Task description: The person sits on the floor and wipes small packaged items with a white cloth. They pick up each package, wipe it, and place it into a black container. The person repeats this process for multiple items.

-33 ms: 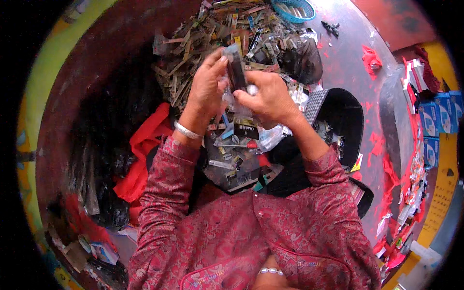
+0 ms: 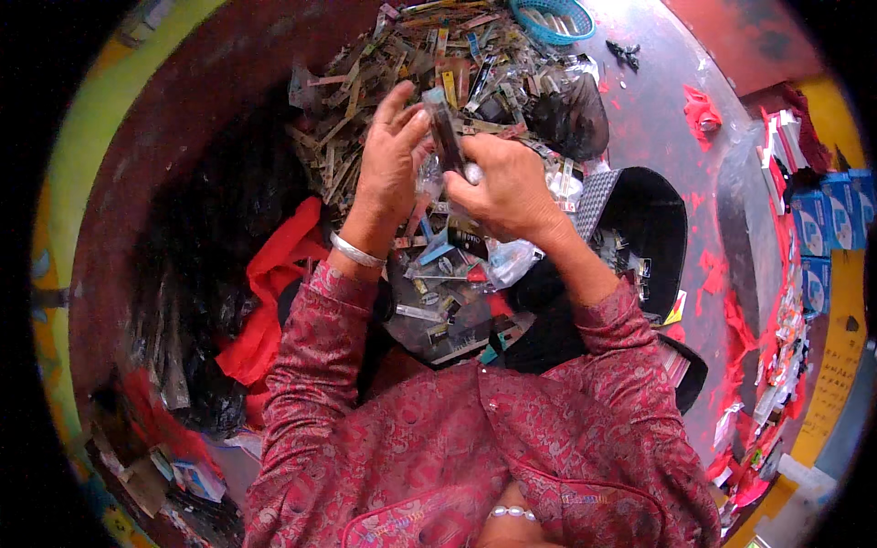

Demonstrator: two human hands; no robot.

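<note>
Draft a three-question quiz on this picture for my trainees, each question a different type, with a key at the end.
1. Multiple choice: where is the silver bracelet worn?
A) On the left wrist
B) On the right wrist
C) On neither wrist

2. True or false: the blue basket is at the near left edge of the pile of thin strips and packets.

3. Short answer: what is the right hand holding?

Key:
1. A.
2. False; it is at the far right edge.
3. A slim dark object; the blur hides its exact kind.
</note>
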